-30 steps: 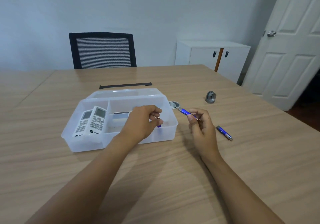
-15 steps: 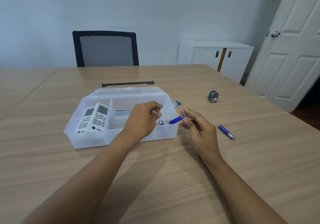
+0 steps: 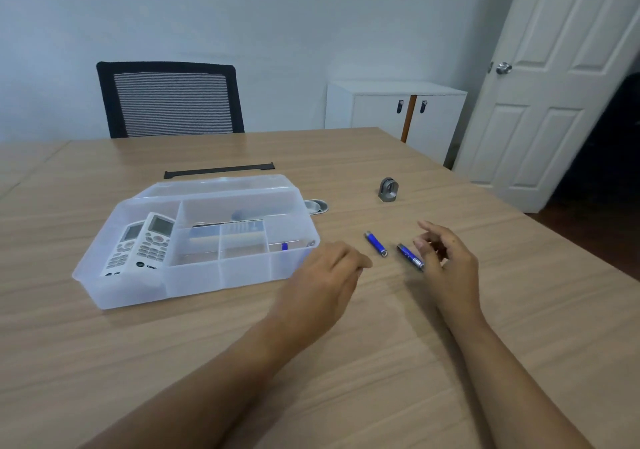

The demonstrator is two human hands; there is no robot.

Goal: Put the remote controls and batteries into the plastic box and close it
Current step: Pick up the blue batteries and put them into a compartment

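Observation:
The clear plastic box (image 3: 221,277) stands open on the wooden table, its lid (image 3: 214,185) folded back behind it. Two white remote controls (image 3: 154,240) (image 3: 122,251) lie side by side in its left compartment. A small blue battery (image 3: 284,246) shows in a right compartment. Two more blue batteries lie on the table right of the box, one (image 3: 375,243) between my hands and one (image 3: 410,256) at the fingertips of my right hand (image 3: 446,268), whose fingers are spread. My left hand (image 3: 329,275) hovers low beside the box's right end, holding nothing.
A small grey metal stand (image 3: 388,190) sits further back on the right. A black strip (image 3: 218,170) lies behind the box, and a round metal grommet (image 3: 316,205) is beside its lid. A black mesh chair (image 3: 169,102), a white cabinet (image 3: 394,112) and a door (image 3: 554,84) are beyond the table.
My left hand has come out of the box and moved right. My right hand has let go of the blue battery it held and shifted right toward the other battery. The view panned right.

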